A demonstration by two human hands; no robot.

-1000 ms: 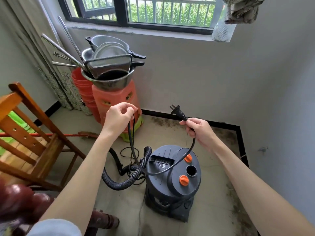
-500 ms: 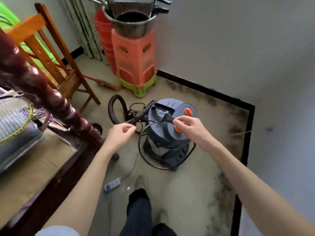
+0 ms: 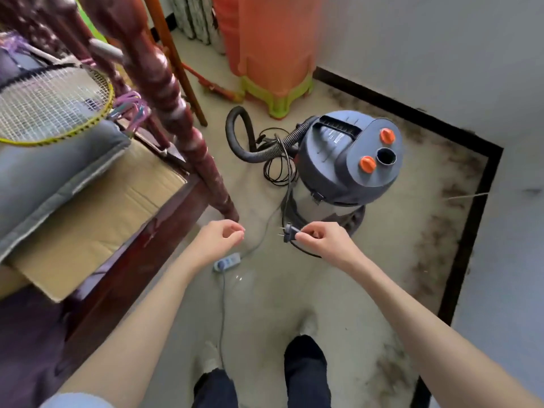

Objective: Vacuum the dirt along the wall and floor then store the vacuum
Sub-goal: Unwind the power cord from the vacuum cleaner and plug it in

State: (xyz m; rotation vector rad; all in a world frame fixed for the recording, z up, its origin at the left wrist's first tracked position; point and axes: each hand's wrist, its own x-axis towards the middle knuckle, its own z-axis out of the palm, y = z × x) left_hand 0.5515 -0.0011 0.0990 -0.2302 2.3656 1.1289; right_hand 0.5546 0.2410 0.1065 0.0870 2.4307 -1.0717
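Note:
The grey canister vacuum (image 3: 350,163) with two orange knobs stands on the floor near the corner. Its black hose (image 3: 244,136) loops off to the left, and a black cord lies coiled beside it. My right hand (image 3: 323,242) pinches the cord's black plug (image 3: 288,232) just in front of the vacuum's base, prongs pointing left. My left hand (image 3: 220,240) hovers with fingers curled, and I see nothing in it. A white power strip (image 3: 228,260) lies on the floor right under that hand. Dark dirt (image 3: 453,207) lines the floor along the black baseboard (image 3: 471,231).
A dark red wooden bed post (image 3: 176,113) and frame fill the left, with cardboard (image 3: 97,219), a cushion and a badminton racket (image 3: 50,104) on top. Stacked orange stools (image 3: 273,48) stand behind the vacuum. My feet (image 3: 306,357) stand on the pale floor below.
My view has tipped down and pulled back from the vacuum. My right hand has carried the plug from over the vacuum's lid down toward the power strip. The left hand no longer holds the cord.

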